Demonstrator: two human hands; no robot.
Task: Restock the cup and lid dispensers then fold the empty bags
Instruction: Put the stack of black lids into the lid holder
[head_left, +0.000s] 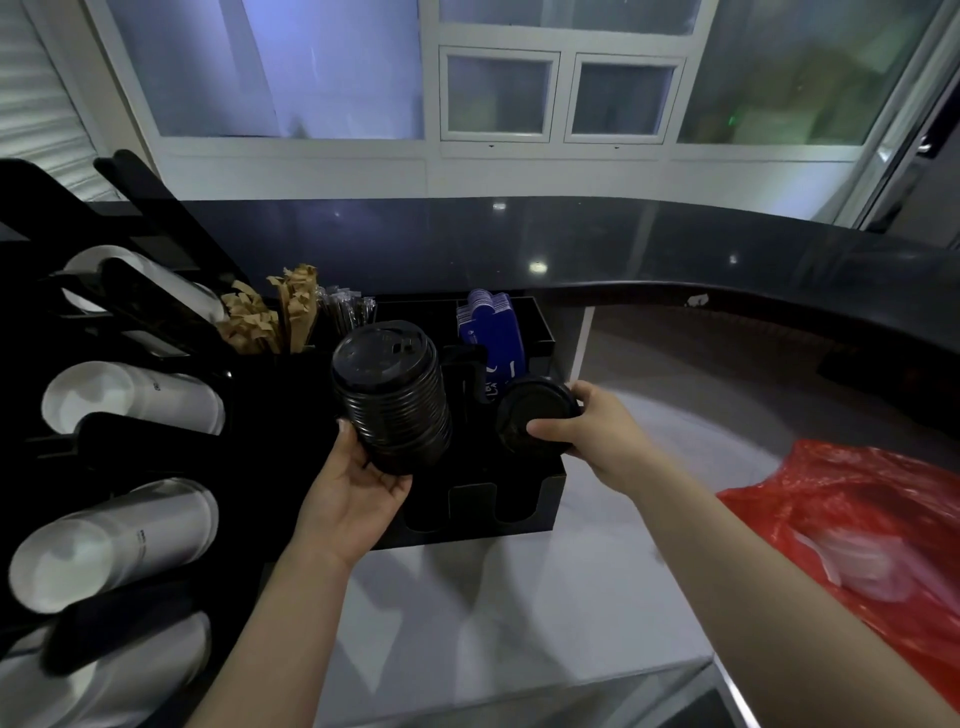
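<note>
My left hand (358, 486) grips the bottom of a tall stack of black lids (392, 395), tilted above the black lid organizer (540, 506). A smaller stack of black lids (530, 415) sits at the organizer's right slot, and my right hand (597, 431) holds it with the thumb on top. White cups (119, 397) lie in the black cup dispenser (156, 457) on the left, several rows filled. A red plastic bag (852, 519) lies on the white counter at the right.
Brown sugar packets (270, 317), wrapped stirrers (345, 312) and blue sleeves (491, 332) fill the organizer's rear compartments. A dark raised counter ledge (675, 249) runs behind. White countertop (493, 613) lies below my arms. Clear wrapping (857, 566) shows inside the red bag.
</note>
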